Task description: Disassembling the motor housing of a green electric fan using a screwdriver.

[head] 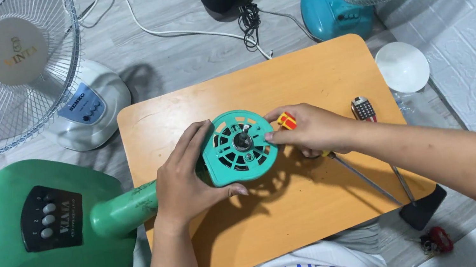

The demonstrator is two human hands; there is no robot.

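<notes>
fingers of the left hand (pixel 184 178) cupped the round teal plastic fan motor housing (pixel 238 147) on the low orange wooden table (pixel 304 219); the right hand (pixel 308 130) pinched its rim, gripping a yellow-handled screwdriver (pixel 286 121). it looked rigid and fairly heavy, best held by its rim.

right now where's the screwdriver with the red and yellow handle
In the head view the red and yellow screwdriver lies under the right hand, just right of the teal motor housing on the wooden table.
</notes>
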